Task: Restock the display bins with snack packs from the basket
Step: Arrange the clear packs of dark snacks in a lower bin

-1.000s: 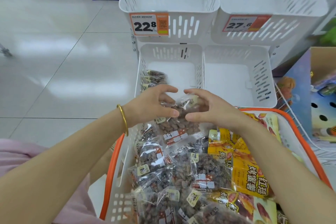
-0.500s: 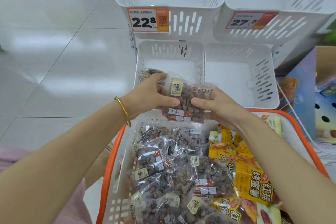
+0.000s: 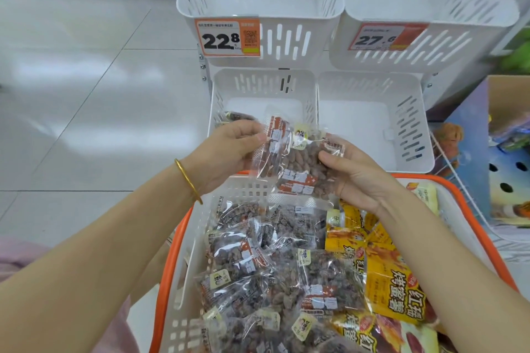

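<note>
Left hand (image 3: 229, 149) is curling its fingers round the left edge of the clear snack packs (image 3: 298, 169) at centre frame. Right hand (image 3: 362, 180) is gripping their right side. The packs are hanging above the basket (image 3: 172, 252) far rim, before the lower-left bin (image 3: 265, 84).

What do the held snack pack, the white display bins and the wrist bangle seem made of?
The snack pack: clear glossy plastic film; contents show through, creases glint. The display bins: white moulded plastic, satin, with slotted walls. The bangle: probably metal, gold-coloured and shiny; which metal is unclear.
</note>
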